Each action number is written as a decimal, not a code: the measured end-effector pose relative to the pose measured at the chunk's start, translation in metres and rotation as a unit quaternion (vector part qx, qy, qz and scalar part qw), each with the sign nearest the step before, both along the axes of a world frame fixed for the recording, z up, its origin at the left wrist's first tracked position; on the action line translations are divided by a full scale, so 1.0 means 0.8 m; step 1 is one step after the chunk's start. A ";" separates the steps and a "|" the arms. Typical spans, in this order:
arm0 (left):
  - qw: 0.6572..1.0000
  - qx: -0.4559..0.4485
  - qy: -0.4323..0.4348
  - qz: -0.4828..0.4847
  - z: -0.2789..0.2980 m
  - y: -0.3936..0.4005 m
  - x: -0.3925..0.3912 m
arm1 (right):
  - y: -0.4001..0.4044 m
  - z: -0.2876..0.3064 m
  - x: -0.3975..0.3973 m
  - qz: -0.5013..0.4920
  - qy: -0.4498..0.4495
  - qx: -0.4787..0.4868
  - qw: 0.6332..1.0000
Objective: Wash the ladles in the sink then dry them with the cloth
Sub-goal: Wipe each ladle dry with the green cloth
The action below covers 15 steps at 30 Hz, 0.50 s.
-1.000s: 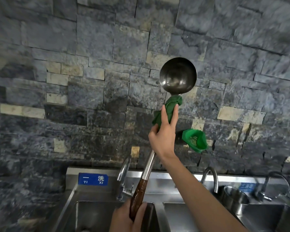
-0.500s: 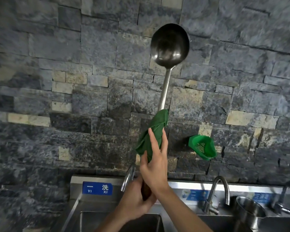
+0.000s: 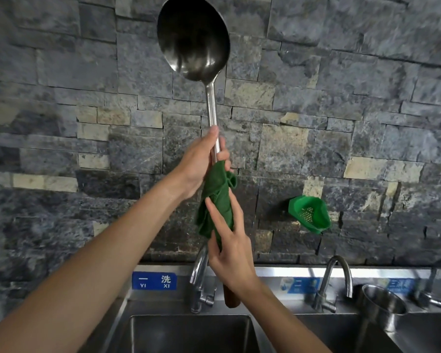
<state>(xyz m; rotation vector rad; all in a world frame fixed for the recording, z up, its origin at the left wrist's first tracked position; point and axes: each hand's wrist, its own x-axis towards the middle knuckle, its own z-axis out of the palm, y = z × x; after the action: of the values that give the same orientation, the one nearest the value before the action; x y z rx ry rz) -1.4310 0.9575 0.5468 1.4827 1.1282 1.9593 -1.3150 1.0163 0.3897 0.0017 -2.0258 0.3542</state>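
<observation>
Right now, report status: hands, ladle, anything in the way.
Left hand grips the ladle shaft, bowl up. Right hand wraps the green cloth round the lower shaft. Faucet close beside the wooden handle end.

Stainless steel sink unit (image 3: 270,272) along the base of a grey stone wall (image 3: 61,123), with basins side by side; left basin (image 3: 188,335) sits nearest centre. Two curved taps (image 3: 337,278) stand on the back ledge, and blue labels (image 3: 154,281) are fixed to the upstand. A steel pot (image 3: 382,305) rests at the right, by a basin edge.
</observation>
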 end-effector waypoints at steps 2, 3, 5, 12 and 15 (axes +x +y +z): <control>0.998 0.019 -0.064 -0.016 -0.015 0.007 -0.004 | -0.002 -0.012 -0.002 -0.011 -0.008 -0.005 1.000; 0.996 0.029 -0.089 -0.005 -0.022 0.009 -0.007 | -0.005 -0.018 -0.004 -0.020 -0.010 -0.008 1.000; 0.991 0.035 -0.122 0.030 -0.034 0.016 -0.011 | -0.011 -0.039 -0.006 -0.048 -0.018 -0.014 0.999; 0.989 0.010 -0.102 0.104 -0.065 0.013 -0.034 | -0.020 -0.137 0.022 -0.082 -0.085 -0.032 0.992; 0.986 0.008 -0.129 0.107 -0.078 0.017 -0.036 | -0.016 -0.161 0.043 -0.101 -0.119 -0.026 0.987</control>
<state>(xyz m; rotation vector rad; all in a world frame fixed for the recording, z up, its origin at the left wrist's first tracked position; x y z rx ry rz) -1.4595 0.9714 0.4841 1.1115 1.1983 2.2323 -1.2805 1.0033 0.2612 -0.2892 -2.2287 0.2886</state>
